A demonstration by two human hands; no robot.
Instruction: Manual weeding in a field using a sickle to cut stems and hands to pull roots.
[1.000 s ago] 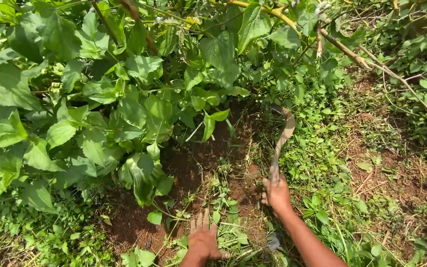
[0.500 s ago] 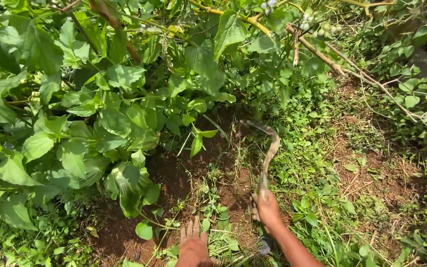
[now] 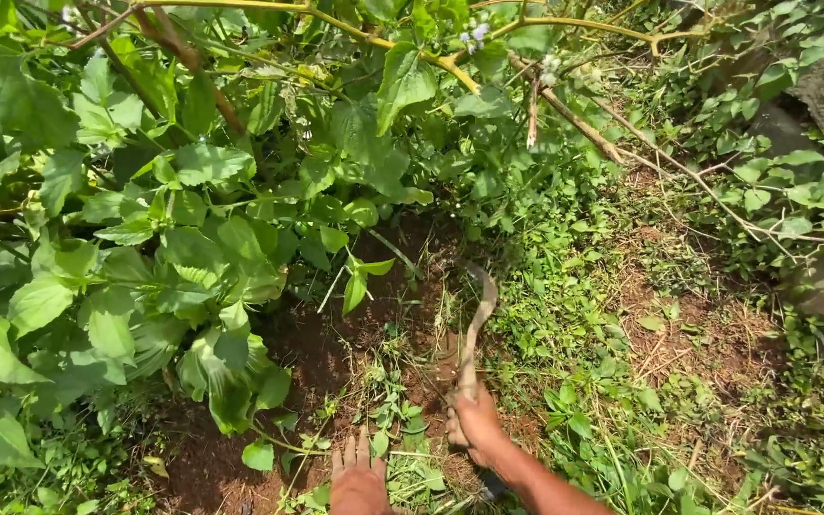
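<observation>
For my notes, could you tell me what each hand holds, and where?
Right hand grips a curved sickle by its handle; left hand holds nothing.

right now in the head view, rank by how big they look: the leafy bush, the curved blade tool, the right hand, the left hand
1. leafy bush, by far the largest
2. curved blade tool
3. right hand and left hand: they look alike, and the frame edge cuts off the left one, so no ranking between them

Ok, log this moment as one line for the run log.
right hand: grips curved sickle, blade over bare brown soil | left hand: flat on ground, fingers spread | broad-leaved green plant at left
</observation>
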